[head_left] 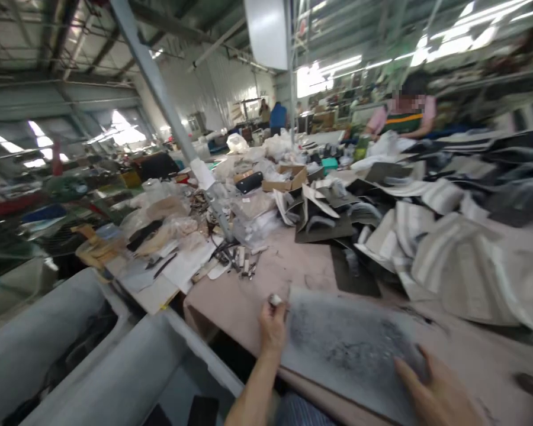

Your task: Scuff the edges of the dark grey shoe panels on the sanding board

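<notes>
My left hand [273, 328] is closed, with a small whitish piece [275, 300] between thumb and fingers; its exact kind is too small to make out. It is beside the left edge of a grey, dark-smudged board [342, 349] lying on the pinkish-brown table covering [293, 257]. At the board's right side is my right hand [439, 384], thumb and fingers apart around a dark grey area near the edge. Motion blur softens that hand, and its lower fingers are hidden.
Curved white and dark padded pieces [462, 260] pile up on the right. Metal parts [244, 260] lie near a slanted grey post [169, 106]. Plastic bags and a cardboard box [288, 177] stand further back. Grey bins [160, 355] are at lower left. A co-worker [404, 115] works across the table.
</notes>
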The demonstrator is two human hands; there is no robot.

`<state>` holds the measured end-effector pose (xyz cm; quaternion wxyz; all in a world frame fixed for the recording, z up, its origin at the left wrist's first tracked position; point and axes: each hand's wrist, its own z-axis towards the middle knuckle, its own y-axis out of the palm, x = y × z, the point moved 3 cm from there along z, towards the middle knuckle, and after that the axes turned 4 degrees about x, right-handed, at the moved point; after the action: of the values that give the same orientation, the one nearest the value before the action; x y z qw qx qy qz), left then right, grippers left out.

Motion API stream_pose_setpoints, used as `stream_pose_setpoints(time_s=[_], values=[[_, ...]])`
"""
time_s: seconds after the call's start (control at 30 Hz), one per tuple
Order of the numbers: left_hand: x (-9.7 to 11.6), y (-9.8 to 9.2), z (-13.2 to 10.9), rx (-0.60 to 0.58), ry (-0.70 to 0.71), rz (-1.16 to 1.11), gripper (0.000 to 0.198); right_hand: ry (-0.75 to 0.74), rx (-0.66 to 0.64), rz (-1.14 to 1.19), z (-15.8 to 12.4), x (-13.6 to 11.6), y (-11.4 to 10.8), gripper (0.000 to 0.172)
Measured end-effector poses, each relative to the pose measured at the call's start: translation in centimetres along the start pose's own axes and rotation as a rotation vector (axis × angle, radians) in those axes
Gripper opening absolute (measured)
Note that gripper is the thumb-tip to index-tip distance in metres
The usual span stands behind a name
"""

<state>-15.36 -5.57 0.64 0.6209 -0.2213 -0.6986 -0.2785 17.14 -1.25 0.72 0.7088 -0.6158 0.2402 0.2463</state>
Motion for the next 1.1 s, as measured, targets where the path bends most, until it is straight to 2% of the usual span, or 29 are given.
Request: stream_pose_setpoints(time_s=[0.07,0.17,0.27,0.43,0.53,0.7,0.8,0.9,1.1], values=[[-0.1,-1.5,2.4,0.027,-0.011,0.014,0.043,0.014,0.040,-0.009,-0.3,0.4,1.5,0.073],[0.1,-2.6,4.7,0.049,-0.016,0.025,0.048,-0.050,0.087,0.026,-0.8,-0.7,3.7,0.063],[0.5,-2.9,5.2,0.048,0.007,0.091,0.047,-0.089,0.127,0.065,-1.3,-0.8,4.5,0.054],[1.9,-2.5,4.7,0.050,0.128,0.304,0.053,-0.147,0.131,0.129,-2.3,1.4,4.7,0.051],[2.8,0.1,3.6,-0.006,0.243,0.405,0.053,-0.142,0.194,0.140,-2.6,1.1,5.4,0.050],[2.5,8.3,-0.5,-0.338,0.258,0.337,0.038,-0.149,0.230,0.172,-2.4,-0.8,6.8,0.049],[1.7,11.9,-2.4,-0.482,0.248,0.317,0.031,-0.137,0.190,0.199,-2.4,-0.7,6.7,0.053],[0.8,13.0,-3.0,-0.516,0.218,0.302,0.027,-0.118,0.139,0.242,-2.6,-0.3,6.2,0.054],[0.2,12.7,-2.9,-0.530,0.174,0.278,0.026,-0.101,0.011,0.250,-1.5,-1.2,3.9,0.041]])
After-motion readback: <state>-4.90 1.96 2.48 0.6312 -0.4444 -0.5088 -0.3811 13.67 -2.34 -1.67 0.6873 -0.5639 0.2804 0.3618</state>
